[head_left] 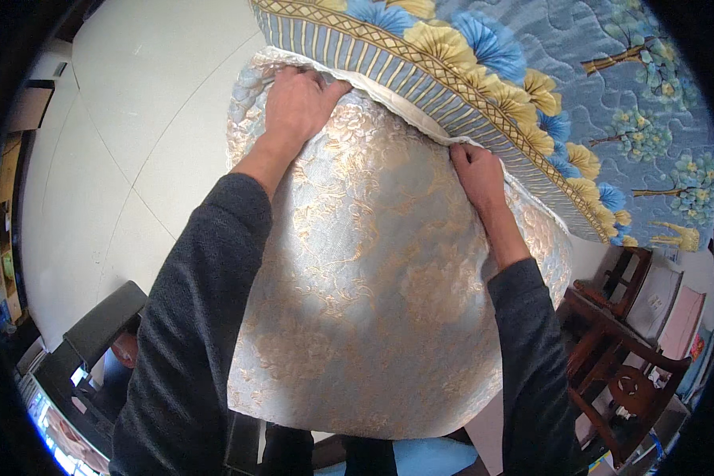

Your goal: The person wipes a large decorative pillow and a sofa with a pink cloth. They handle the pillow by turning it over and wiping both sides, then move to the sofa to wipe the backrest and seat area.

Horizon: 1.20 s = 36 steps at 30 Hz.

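Note:
A grey-blue brocade cloth (357, 285) with gold floral patterning hangs or lies before me, its rounded lower edge near my legs. My left hand (300, 101) grips its far upper edge, fingers bent over the fabric and thumb pointing right. Farther right, the same edge is pinched in my right hand (479, 172), beside a pale band (404, 110) that runs along it. Just beyond both hands is a blue quilted cloth (571, 107) printed with flowers and trees, its striped border (357, 50) meeting the brocade. My fingertips are partly hidden.
Pale tiles (125, 131) with dark joints extend to the left. A black chair (107, 321) stands at lower left, and carved dark wooden chairs (625, 357) are at lower right. Shelving (9, 226) lines the far left. Something light blue (434, 457) lies beyond my legs.

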### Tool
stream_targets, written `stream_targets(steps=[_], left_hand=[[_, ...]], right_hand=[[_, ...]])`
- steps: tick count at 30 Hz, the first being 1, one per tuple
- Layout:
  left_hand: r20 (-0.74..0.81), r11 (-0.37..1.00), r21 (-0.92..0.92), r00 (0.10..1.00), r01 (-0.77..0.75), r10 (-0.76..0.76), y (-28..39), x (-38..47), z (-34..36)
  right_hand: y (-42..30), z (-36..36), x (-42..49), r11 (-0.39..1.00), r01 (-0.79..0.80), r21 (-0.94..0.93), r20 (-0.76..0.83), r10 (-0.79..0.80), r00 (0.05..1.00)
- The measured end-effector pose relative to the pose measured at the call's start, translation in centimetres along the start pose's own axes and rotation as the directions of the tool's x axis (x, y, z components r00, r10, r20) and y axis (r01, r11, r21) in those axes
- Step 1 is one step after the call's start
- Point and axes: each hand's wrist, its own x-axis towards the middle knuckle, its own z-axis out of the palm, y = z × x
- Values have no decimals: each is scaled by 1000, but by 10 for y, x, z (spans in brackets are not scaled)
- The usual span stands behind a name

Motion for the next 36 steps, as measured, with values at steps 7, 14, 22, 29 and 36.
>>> stream_targets(steps=[7,14,22,29,36], left_hand=[[200,965,-183,968,188,-151,4,7,-9],[237,969,-137,957,205,-169,-7,13,-3],[206,968,-94,955,234,-211,-4,7,-3],[-11,990,-60,992,-124,124,17,-29,-7],[77,808,-87,804,-583,589,30,-43,-14]], right_hand=[[-56,-13,-23,872,463,-160,-386,-487,783],[-94,20,12,890,355,-285,-203,-418,885],[-109,38,42,976,54,-210,-19,-59,998],[-124,47,42,954,-32,-297,-68,13,998],[-127,50,39,966,28,-258,-40,-40,998]])
